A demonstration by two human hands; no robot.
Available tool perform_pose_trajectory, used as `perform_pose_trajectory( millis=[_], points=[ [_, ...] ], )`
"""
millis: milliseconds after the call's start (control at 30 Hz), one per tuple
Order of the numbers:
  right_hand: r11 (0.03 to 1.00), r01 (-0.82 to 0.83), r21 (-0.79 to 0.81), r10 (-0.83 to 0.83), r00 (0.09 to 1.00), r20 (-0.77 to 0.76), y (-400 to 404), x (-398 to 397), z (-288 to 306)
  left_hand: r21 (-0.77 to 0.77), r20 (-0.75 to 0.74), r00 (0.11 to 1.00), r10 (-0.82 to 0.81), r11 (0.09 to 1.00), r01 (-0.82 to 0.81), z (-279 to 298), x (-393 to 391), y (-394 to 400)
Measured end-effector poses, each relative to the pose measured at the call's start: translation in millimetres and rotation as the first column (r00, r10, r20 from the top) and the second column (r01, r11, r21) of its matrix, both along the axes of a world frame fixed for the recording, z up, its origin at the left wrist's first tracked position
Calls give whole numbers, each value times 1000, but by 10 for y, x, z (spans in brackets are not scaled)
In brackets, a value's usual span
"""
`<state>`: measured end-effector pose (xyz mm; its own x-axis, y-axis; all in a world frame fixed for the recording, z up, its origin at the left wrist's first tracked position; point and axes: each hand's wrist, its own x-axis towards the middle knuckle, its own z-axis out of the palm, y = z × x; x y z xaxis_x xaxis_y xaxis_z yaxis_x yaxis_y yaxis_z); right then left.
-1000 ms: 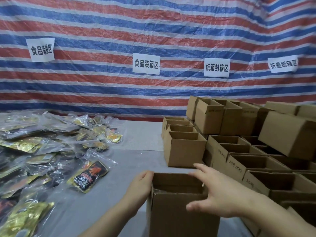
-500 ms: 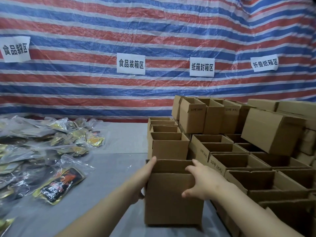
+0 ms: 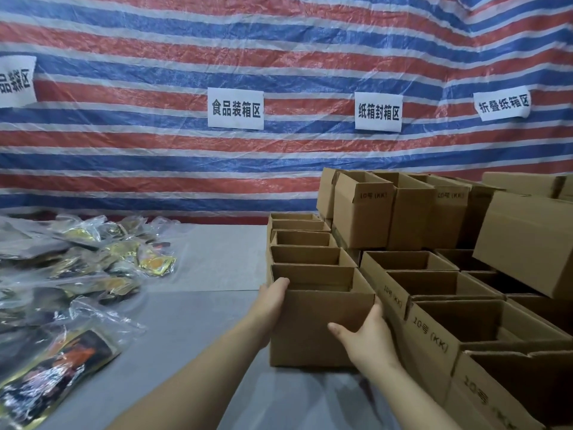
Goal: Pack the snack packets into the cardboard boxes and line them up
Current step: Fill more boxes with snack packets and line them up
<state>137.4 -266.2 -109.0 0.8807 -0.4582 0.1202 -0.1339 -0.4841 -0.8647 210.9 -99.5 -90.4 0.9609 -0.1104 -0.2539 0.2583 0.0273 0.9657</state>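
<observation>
Both hands grasp one open cardboard box [image 3: 316,324] on the bench [image 3: 198,321], left hand [image 3: 273,297] on its left wall, right hand [image 3: 367,335] at its right corner, apparently aligning it behind the box row [image 3: 302,243] just ahead; snack packets [image 3: 77,274] lie well left.

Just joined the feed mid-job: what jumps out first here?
Both hands, left hand and right hand, hold an open cardboard box at the near end of a row of open boxes, in the centre. To the right, a stack of empty boxes; on the left of the grey table, a heap of snack packets.
</observation>
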Motion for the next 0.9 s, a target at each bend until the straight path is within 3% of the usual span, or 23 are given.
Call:
perform_pose_trajectory(
  millis=[333,900],
  points=[
    [999,-42,27,42,999,5,-91,491,-16,16,61,998,35,999,-36,16,462,-53],
    [996,-42,73,49,995,-92,-93,654,154,23,33,999,-2,1000,2,136,594,-120]
  ],
)
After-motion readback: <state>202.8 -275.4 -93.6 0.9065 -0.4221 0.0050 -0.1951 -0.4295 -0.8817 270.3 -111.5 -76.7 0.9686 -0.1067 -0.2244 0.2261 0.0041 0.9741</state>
